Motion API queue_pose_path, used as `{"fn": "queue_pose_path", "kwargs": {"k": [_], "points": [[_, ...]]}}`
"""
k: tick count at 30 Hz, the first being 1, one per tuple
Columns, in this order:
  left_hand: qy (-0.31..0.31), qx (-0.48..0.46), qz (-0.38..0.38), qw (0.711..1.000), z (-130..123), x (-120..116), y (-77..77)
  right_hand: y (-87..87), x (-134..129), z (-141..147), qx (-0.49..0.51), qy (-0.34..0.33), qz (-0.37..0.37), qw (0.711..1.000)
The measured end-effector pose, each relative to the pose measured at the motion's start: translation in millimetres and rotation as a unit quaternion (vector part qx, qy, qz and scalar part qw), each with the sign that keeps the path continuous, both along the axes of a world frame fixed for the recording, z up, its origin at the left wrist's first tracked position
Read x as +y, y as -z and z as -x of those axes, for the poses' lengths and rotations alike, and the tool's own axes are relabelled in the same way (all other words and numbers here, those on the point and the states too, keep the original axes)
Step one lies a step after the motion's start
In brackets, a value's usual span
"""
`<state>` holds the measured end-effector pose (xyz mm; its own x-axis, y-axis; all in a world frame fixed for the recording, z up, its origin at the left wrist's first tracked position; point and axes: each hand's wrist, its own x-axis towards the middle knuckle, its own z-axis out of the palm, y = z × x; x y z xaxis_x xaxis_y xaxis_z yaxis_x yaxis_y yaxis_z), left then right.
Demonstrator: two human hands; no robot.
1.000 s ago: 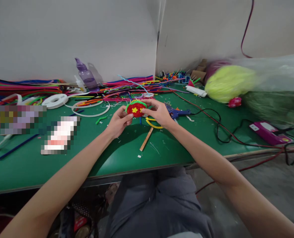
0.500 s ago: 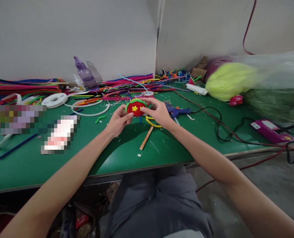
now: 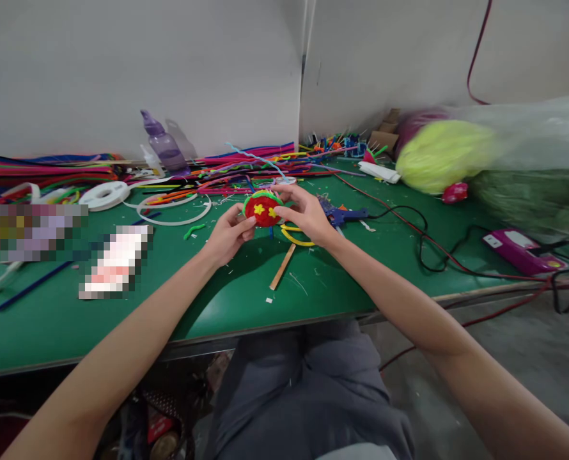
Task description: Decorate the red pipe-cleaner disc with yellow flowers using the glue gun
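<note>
Between my two hands, above the green table, is a red fuzzy pipe-cleaner piece with a green edge along its top and two small yellow flowers on its face. My left hand pinches its left side between thumb and fingers. On the opposite side my right hand grips the rim, thumb beside the right-hand flower. The fingers behind the piece are partly hidden. Just below lie a yellow pipe-cleaner loop and a flat wooden stick. A blue glue gun rests right of my right hand.
Bundles of coloured pipe cleaners line the back, near a purple bottle and a white tape roll. To the right are plastic bags with a yellow bundle, a purple power strip and trailing cables.
The red piece has tilted slightly, so its face and the right-hand flower show more. Both hands keep their grip. The view has shifted a little.
</note>
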<state>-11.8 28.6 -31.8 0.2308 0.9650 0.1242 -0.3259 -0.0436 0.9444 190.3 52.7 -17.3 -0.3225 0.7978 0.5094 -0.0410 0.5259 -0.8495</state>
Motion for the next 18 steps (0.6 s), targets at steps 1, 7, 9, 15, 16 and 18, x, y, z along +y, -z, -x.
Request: {"fn": "queue_pose_path", "kwargs": {"k": [1,7,9,15,16,18], "points": [[0.000,-0.004,-0.001,1.000,0.3,0.2,0.3,0.2,-0.2,0.5,-0.001,-0.002,-0.002,1.000],[0.001,-0.013,0.009,1.000,-0.7,-0.7,0.1,2.8,0.9,2.2,-0.018,0.003,-0.012,1.000],[0.003,-0.012,0.013,1.000,-1.5,-1.6,-0.6,4.6,2.3,2.4,-0.022,0.008,-0.014,1.000],[-0.002,0.010,0.001,1.000,-3.4,-5.0,-3.5,3.7,1.5,2.4,-0.033,0.023,-0.018,0.999],[-0.004,0.011,-0.001,1.000,-3.7,-5.4,-3.7,2.7,0.7,2.4,-0.037,0.026,-0.016,0.999],[-0.005,0.010,0.000,1.000,-4.1,-5.6,-3.4,0.9,-1.0,2.3,-0.044,0.028,-0.014,0.999]]}}
